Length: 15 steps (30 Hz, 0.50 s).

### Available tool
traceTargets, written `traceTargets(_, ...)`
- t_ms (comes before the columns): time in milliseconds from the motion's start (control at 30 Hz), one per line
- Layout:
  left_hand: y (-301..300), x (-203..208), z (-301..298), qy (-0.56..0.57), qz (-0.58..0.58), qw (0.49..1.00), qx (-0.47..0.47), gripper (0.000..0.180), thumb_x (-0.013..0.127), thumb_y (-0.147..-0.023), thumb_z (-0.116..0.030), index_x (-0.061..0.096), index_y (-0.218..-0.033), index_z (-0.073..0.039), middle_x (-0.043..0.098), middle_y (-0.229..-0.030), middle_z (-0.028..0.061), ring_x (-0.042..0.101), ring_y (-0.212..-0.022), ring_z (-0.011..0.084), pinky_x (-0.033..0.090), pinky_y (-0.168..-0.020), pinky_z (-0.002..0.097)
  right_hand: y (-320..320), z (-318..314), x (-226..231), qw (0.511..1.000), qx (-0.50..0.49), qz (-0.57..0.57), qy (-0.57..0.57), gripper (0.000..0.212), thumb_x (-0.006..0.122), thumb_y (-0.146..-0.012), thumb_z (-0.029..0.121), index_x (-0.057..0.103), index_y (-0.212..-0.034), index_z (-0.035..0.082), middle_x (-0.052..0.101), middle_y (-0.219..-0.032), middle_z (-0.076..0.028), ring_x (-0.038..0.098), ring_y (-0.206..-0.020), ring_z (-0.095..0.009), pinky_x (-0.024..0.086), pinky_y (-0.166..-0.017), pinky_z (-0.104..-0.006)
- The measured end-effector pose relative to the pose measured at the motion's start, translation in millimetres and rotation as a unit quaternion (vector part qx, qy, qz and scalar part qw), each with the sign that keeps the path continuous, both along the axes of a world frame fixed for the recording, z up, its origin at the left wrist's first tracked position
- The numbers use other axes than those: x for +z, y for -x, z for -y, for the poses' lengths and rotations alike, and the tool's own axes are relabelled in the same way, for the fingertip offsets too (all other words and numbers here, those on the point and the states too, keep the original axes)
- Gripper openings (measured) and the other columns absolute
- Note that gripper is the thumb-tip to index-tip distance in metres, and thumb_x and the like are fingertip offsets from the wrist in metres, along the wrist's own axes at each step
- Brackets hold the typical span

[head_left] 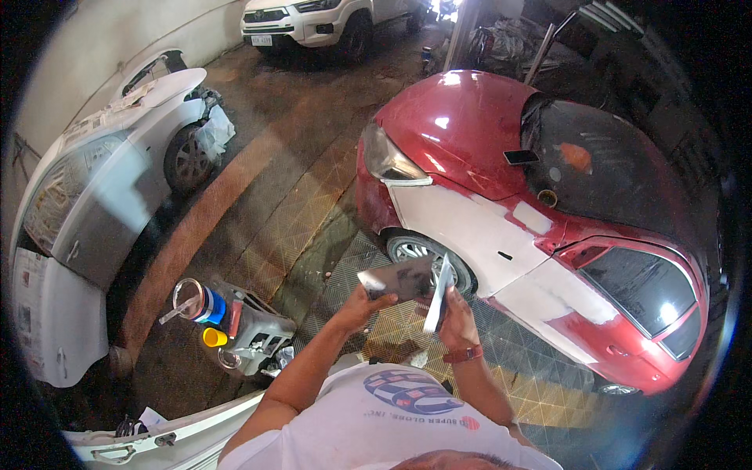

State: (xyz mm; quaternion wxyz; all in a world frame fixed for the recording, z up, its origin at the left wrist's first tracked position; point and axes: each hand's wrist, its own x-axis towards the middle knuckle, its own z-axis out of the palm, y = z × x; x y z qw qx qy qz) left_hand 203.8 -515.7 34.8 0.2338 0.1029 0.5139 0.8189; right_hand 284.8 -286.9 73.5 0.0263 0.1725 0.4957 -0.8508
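In front of my chest, my left hand (362,308) pinches a thin, dark grey rectangular sheet (407,281) with a shiny pale patch at one end. My right hand (459,323), with a red band at the wrist, grips a narrow white flat piece (438,298) seen nearly edge-on. The two pieces come close together at the dark sheet's right end; I cannot tell whether they touch. Behind them is the front wheel (413,252) of a red car (462,149). Its front fender (454,218) and door carry pale, dull patches.
A black phone (521,157), a small round tin (547,198) and an orange cloth (576,157) lie on the red car. To my left, a grey stand (262,329) bears a blue-banded tub (205,302) and a yellow cup (214,337). Partly masked grey car (102,188) farther left; white pickup (313,27) behind.
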Motion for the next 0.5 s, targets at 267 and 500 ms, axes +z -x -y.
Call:
traceTargets(267,-16.2,10.5,-8.8,0.17,-0.139,0.974,-0.063,0.032,0.064,-0.106,-0.025,0.062,-0.124,0.002,0.068,-0.104,0.0079,0.058,-0.096,0.0159,0.049,-0.09,0.0331,15.4,-11.0,5.3,0.989,-0.144,0.005,0.016,0.027,0.062,-0.106,0.031,0.066,-0.117,0.007,0.071,-0.106,-0.009,0.071,-0.08,-0.02,0.059,-0.067,-0.0341)
traceTargets(500,-15.8,12.9,2.3,0.105,-0.127,0.971,-0.172,0.046,0.062,-0.106,-0.036,0.058,-0.132,0.002,0.069,-0.108,0.0061,0.06,-0.096,0.0138,0.053,-0.087,0.0317,23.8,-5.4,-33.7,0.898,-0.027,-0.061,-0.435,0.034,0.066,-0.103,0.02,0.059,-0.13,0.0,0.069,-0.118,-0.013,0.067,-0.105,-0.02,0.056,-0.09,-0.0362)
